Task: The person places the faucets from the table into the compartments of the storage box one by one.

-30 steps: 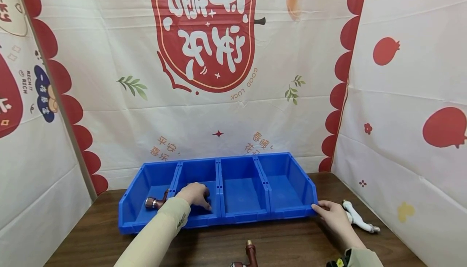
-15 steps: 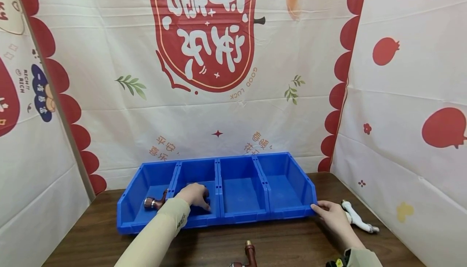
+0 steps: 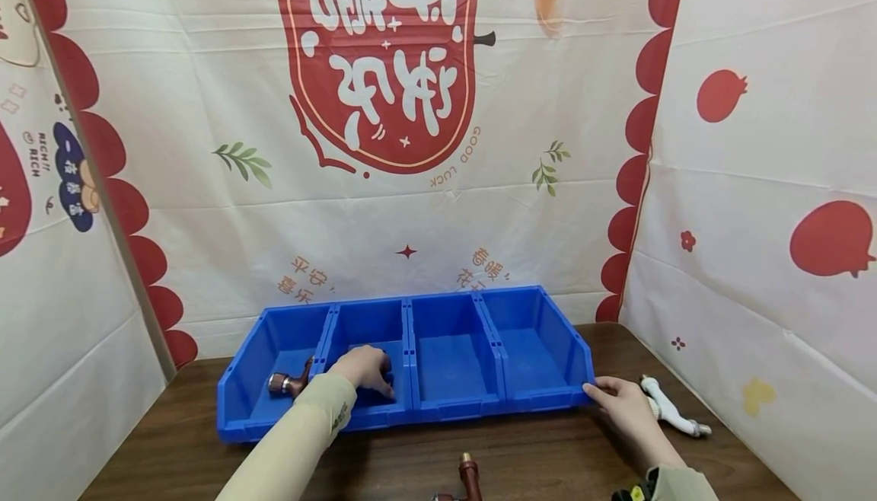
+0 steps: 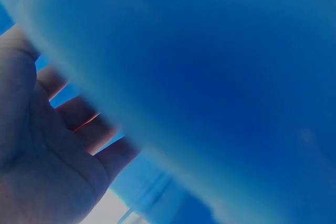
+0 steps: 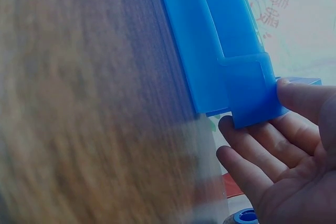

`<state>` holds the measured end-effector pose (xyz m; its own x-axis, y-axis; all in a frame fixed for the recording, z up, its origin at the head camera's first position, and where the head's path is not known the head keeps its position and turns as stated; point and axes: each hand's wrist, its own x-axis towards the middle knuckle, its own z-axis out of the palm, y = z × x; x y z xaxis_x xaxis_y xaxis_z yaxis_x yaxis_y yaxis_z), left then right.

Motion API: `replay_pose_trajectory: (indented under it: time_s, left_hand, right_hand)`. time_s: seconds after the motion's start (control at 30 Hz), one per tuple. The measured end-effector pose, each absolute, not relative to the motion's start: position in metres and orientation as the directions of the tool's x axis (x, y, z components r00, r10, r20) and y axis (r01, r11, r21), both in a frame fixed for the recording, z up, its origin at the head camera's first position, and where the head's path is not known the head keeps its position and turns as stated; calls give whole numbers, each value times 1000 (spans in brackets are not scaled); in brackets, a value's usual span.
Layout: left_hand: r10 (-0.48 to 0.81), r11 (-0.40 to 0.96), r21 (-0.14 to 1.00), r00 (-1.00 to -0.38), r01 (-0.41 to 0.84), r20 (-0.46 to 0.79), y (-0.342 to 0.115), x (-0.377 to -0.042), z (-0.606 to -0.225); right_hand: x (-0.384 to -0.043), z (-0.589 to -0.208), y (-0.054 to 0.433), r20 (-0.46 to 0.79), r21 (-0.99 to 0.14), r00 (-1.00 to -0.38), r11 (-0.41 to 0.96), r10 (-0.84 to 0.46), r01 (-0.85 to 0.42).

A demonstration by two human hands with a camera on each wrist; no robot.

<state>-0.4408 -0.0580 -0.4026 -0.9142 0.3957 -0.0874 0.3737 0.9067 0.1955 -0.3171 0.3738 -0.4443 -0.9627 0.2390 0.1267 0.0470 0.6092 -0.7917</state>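
A blue storage bin [image 3: 455, 408] with several compartments stands lengthwise on the table. My left hand [image 3: 363, 370] reaches down into its second compartment from the left. In the left wrist view the palm faces the camera with loosely extended fingers [image 4: 97, 132], whose tips disappear behind a blurred blue wall. At the front right corner, my right hand [image 3: 623, 403] pinches the bin's edge. The right wrist view shows the thumb [image 5: 302, 95] on the outer side and fingers under the corner. A dark red tap-like fitting [image 3: 288, 384] lies in the leftmost compartment, partly behind the left sleeve.
Another dark red fitting [image 3: 469, 478] with a brass end lies at the front, cut off by the frame. A white curved fitting [image 3: 671, 408] rests beside the right hand. Printed cloth [image 3: 411, 212] hangs behind the bin and along both sides of the wooden table [image 3: 548, 448].
Both hands keep their places on and in the bin. The head view shifts slightly, so the scene sits a little further left.
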Motion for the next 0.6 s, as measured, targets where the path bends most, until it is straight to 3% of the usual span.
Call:
replay_pose_trajectory:
  time_s: [0.6]
  left_hand:
    - [391,912,171,-917,374,-81,-55,-443,-411]
  right_hand:
    - [-317,-444,374,137,-791,-961,611,240,40]
